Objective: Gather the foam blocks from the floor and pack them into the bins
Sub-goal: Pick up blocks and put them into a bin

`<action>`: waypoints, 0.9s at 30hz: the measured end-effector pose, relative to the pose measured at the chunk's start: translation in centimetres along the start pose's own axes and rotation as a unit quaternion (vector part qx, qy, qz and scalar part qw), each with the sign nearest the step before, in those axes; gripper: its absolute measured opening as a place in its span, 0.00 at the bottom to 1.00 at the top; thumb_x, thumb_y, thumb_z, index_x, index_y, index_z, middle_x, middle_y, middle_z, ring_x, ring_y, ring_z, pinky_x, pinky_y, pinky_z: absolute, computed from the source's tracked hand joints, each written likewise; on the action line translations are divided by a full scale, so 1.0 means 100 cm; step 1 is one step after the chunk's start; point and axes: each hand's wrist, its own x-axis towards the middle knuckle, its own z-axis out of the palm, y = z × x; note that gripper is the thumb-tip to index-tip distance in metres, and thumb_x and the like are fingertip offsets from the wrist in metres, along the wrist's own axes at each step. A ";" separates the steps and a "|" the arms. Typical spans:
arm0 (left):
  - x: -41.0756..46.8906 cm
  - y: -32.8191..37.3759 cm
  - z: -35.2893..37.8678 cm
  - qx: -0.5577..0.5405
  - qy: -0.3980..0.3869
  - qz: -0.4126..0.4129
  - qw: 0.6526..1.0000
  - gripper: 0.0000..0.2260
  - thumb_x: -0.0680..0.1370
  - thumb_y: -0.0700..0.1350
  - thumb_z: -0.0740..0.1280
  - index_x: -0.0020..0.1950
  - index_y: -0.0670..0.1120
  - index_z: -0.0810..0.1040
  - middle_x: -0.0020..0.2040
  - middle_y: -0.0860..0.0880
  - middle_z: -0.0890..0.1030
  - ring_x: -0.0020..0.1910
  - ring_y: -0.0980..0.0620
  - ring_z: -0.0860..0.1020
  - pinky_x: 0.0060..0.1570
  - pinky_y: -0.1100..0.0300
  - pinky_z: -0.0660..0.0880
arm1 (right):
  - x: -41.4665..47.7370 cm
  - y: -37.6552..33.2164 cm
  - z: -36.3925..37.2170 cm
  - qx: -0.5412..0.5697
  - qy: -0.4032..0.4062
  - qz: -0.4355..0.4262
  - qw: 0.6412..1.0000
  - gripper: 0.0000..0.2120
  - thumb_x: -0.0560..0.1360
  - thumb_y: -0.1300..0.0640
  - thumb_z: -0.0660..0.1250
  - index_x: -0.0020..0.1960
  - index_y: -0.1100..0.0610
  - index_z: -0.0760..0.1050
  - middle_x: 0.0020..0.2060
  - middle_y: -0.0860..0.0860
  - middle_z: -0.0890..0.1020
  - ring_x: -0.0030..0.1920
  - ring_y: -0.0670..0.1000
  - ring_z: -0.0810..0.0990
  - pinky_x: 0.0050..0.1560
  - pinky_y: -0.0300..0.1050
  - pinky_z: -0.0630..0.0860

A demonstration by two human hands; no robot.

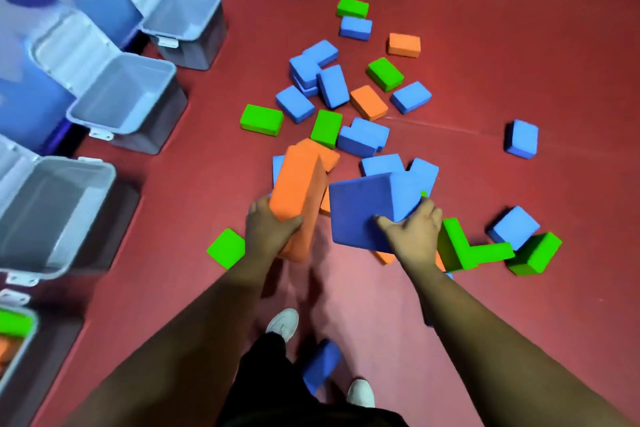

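**Fig. Both hands loaded, bins at scene left.** L hand (268,229): fingers curled round the near end of a long orange foam block (298,191) (poss. two held together; cannot tell), which is lifted off the red floor (485,45). Its long axis runs near-to-far, far end tipped slightly right. R hand (412,232): thumb on the near face and fingers wrapped over the right edge of a big blue foam block (367,211), also lifted.

Key relation: the row of open grey plastic bins lies left of both hands. The nearest empty bin (52,211) sits just left of the L hand, so the L hand is the nearer one and the R hand would have to cross further. A part-filled bin (24,378) w/ green and orange blocks is at near left.

Most loose foam blocks (332,87) lie scattered on the floor beyond and right of the hands; the task looks early.
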 end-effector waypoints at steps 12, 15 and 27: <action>-0.227 -0.125 -0.066 -0.038 0.174 -0.183 0.967 0.28 0.67 0.50 0.78 0.59 0.38 0.73 0.55 0.39 0.75 0.59 0.40 0.72 0.55 0.53 0.67 | -0.141 0.011 -0.002 -0.030 -0.179 -0.144 0.973 0.38 0.61 0.49 0.80 0.61 0.68 0.68 0.56 0.65 0.73 0.60 0.65 0.70 0.63 0.56 0.67; -0.278 -0.175 -0.093 -0.070 0.217 -0.256 0.939 0.31 0.65 0.53 0.78 0.61 0.38 0.73 0.57 0.39 0.75 0.59 0.39 0.73 0.58 0.50 0.71 | -0.193 -0.009 0.016 -0.038 -0.234 -0.192 0.952 0.38 0.62 0.50 0.79 0.62 0.68 0.68 0.57 0.64 0.73 0.61 0.65 0.70 0.62 0.54 0.66; -0.409 -0.357 -0.194 -0.193 0.344 -0.387 0.833 0.31 0.66 0.54 0.79 0.60 0.39 0.73 0.57 0.40 0.76 0.57 0.41 0.75 0.54 0.50 0.72 | -0.414 -0.111 0.127 -0.053 -0.344 -0.321 0.881 0.41 0.60 0.49 0.79 0.65 0.66 0.66 0.59 0.64 0.72 0.61 0.65 0.70 0.66 0.54 0.68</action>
